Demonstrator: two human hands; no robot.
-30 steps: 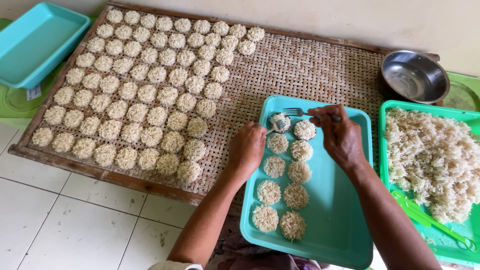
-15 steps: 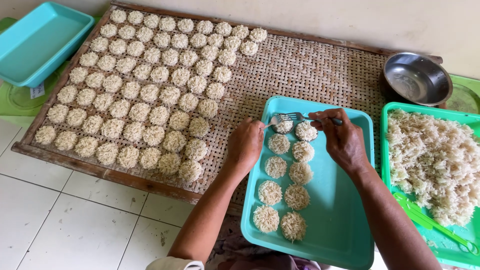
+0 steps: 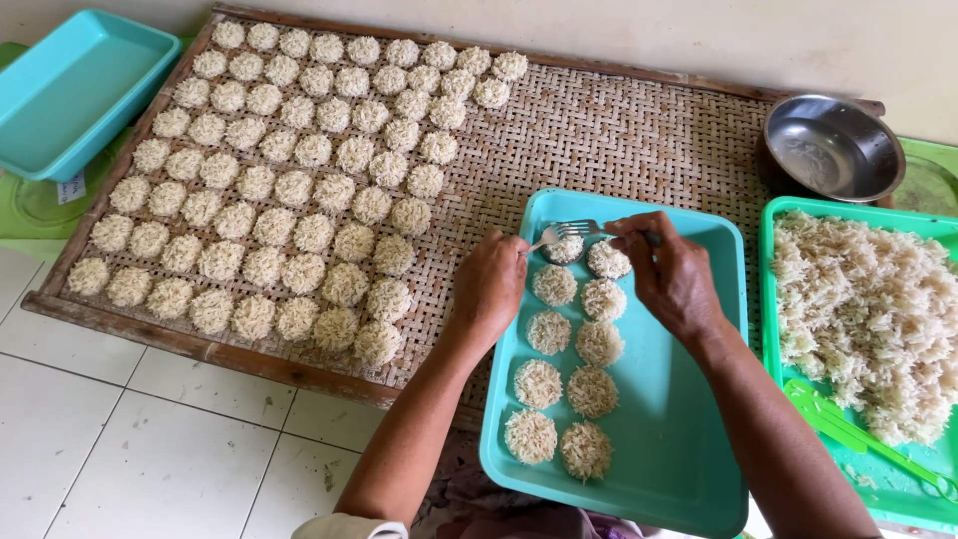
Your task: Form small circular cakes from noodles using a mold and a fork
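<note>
While the right hand [image 3: 671,274] grips a metal fork [image 3: 571,231] by its handle, the tines rest on a round rice cake [image 3: 564,250] at 12 o'clock on the turquoise tray [image 3: 689,399]. The cake is pale, coarse-grained and disc-shaped, heading two columns of matching cakes. The left hand [image 3: 489,284] is curled, fingertips touching that cake's 9 o'clock edge.

We look down on a floor [image 3: 130,439] of pale square tiles with dark grout lines. Along the top runs a plain cream wall [image 3: 699,35], bare and evenly lit. Soft daylight falls across everything, casting only faint shadows. A green mat [image 3: 30,205] lies at the left edge.
</note>
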